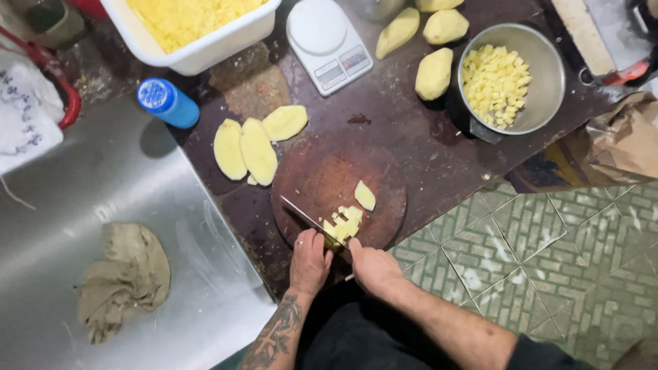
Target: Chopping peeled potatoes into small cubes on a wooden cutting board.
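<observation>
- Your left hand [310,262] rests at the near edge of the round wooden chopping board [322,179], fingers curled down onto the potato strips [345,224] to pin them against the blade. Fingertips are tucked back, which keeps them behind the cut line.
- Your right hand [372,266] is closed around what appears to be the knife handle, which the hand hides. The knife [306,216] lies with its blade running up and to the left across the board, edge down beside the potato strips.
- Diced cubes sit bunched just beside the blade, and one loose potato piece [364,195] lies a little beyond them on the board, apart from the cutting.
- Three potato slabs [255,145] wait on the bench [418,147] just off the board's far left edge, near enough to draw from.
- The steel bowl of diced potato [510,77] stands well to the far right, with whole peeled potatoes [434,73] beside it.
- Also present: a white kitchen scale [327,41], a white tub of yellow shreds [199,31], a blue-capped bottle [167,103], and a grey rag [123,277] on the steel sheet at left.
</observation>
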